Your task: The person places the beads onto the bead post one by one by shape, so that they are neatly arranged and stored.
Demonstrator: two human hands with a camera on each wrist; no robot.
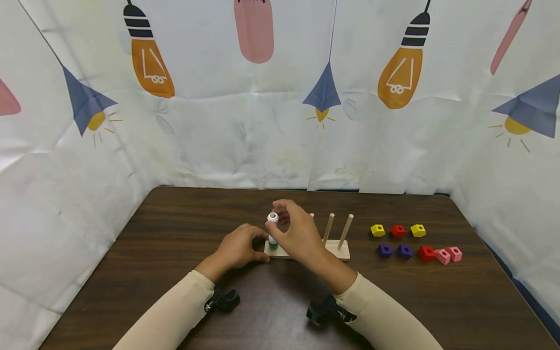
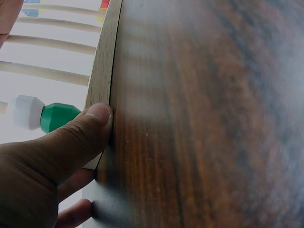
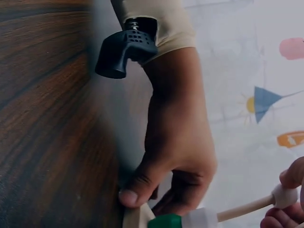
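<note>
My left hand (image 1: 238, 247) grips the left end of a pale wooden base (image 1: 345, 250) with upright pegs; in the left wrist view its thumb (image 2: 97, 116) lies along the base's edge. A green bead (image 2: 59, 116) sits lowest on the end peg, with a white bead (image 2: 28, 112) against it. At that peg's top, my right hand (image 1: 299, 236) pinches another white bead (image 1: 272, 217) between thumb and fingers. The right wrist view shows this bead (image 3: 285, 196) around the tip, bare peg (image 3: 244, 209) between it and the lower white bead (image 3: 199, 218).
Right of the base, loose beads lie in two rows on the dark table (image 1: 131, 291): yellow (image 1: 377, 230) and red (image 1: 398, 231) ones behind, purple (image 1: 385, 251), red (image 1: 426, 253) and pink (image 1: 443, 256) ones in front. A patterned curtain (image 1: 262, 136) hangs behind.
</note>
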